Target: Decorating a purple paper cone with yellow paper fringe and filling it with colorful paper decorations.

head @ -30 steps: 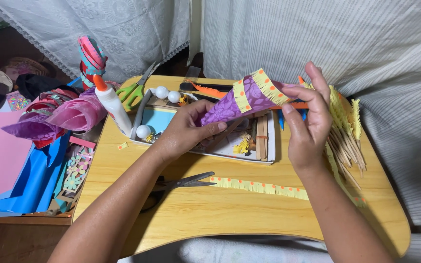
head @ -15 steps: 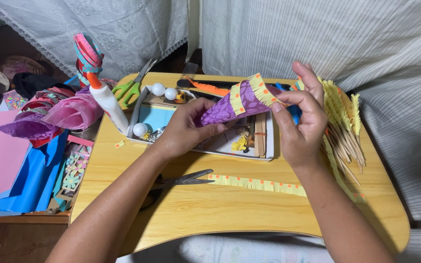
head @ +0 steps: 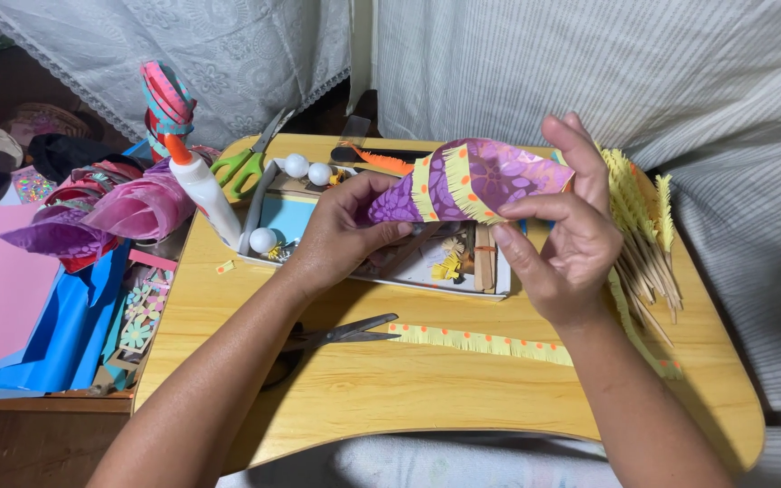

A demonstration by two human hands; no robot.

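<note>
Purple paper cone [head: 481,181] gripped by left hand [head: 341,230] and right hand [head: 562,239] above tray [head: 381,280]; table's [head: 409,389] near edge bare

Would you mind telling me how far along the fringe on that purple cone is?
Done: one yellow fringe band circles the purple paper cone. In hand: left hand holds the tip while right hand presses fringe on. Left: another fringe strip lies unused on the table.

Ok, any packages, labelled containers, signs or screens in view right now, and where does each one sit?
Glue bottle: upright at the table's back left, beside the tray; white body, orange nozzle; no label visible.
Shallow tray: back centre of the table, behind the hands; white rim, pale blue inside, holding white balls and craft bits.
No signs or screens in view.
</note>
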